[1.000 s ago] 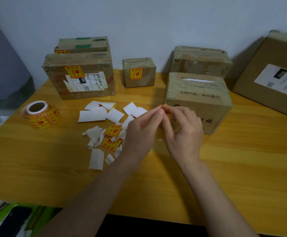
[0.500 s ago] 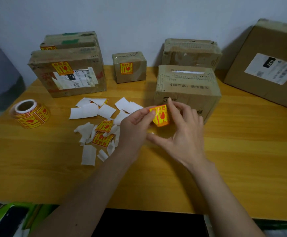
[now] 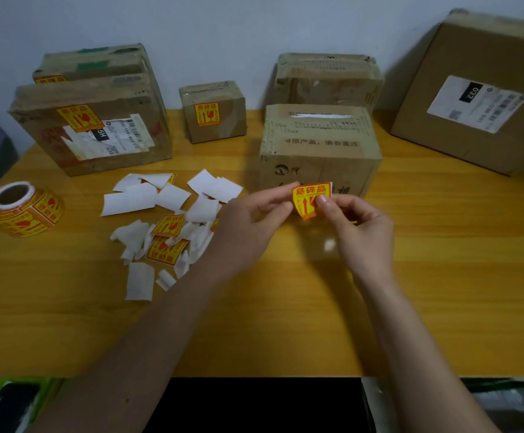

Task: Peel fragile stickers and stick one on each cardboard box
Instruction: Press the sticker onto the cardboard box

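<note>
Both hands hold one yellow and red fragile sticker (image 3: 309, 195) face up just in front of the middle cardboard box (image 3: 318, 145). My left hand (image 3: 248, 223) pinches its left edge and my right hand (image 3: 357, 226) pinches its right side, with the white backing showing at the top right corner. That box bears no sticker on its visible faces. The left box (image 3: 89, 126), the box behind it (image 3: 98, 62) and the small box (image 3: 214, 110) each carry a sticker. A sticker roll (image 3: 25, 209) lies at the far left.
White backing scraps and loose stickers (image 3: 164, 220) litter the wooden table (image 3: 441, 260) left of my hands. A taped box (image 3: 328, 78) stands behind the middle one. A large box with a shipping label (image 3: 479, 92) leans on the wall at the right.
The sticker has turned from edge-on to face up and upright between my fingers. Both hands have spread slightly apart along its width.
</note>
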